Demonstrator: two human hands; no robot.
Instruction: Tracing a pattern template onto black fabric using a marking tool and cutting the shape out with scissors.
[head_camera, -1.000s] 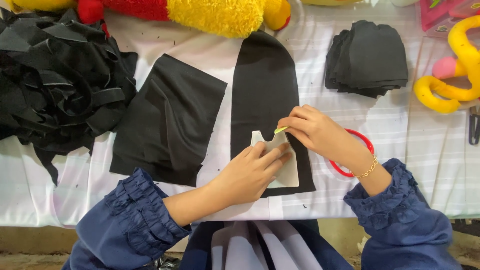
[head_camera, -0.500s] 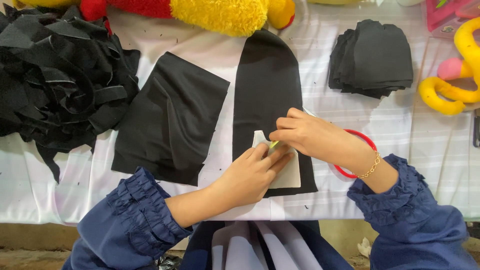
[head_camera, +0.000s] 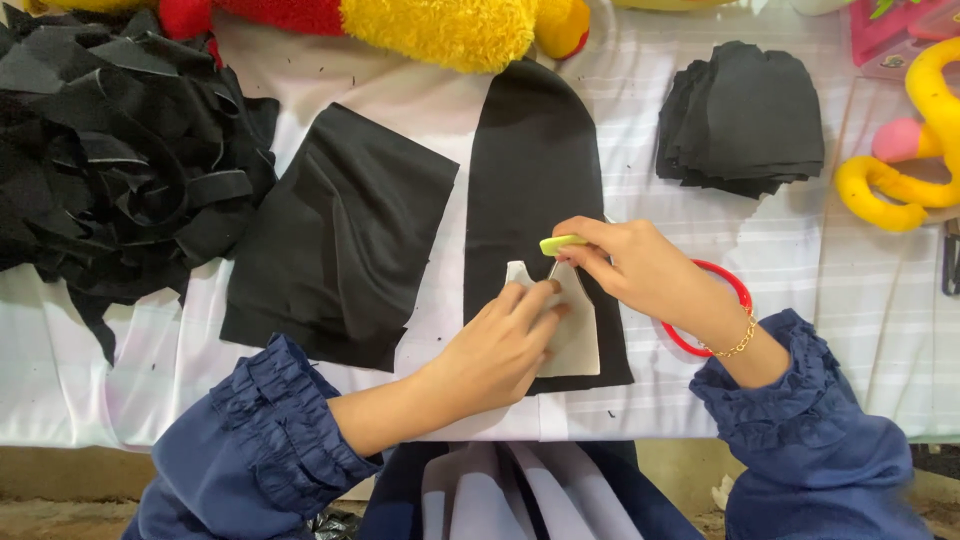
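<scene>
Yellow-green chalk (head_camera: 562, 244) pinched in right hand (head_camera: 640, 268) grip, left hand (head_camera: 500, 350) flat on white pattern (head_camera: 580, 335).

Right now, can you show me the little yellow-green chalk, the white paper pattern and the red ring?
small yellow-green chalk piece (head_camera: 562, 244), head view, its middle.
white paper pattern piece (head_camera: 582, 335), head view, its right half.
red plastic ring (head_camera: 733, 291), head view, its upper right rim.
</scene>
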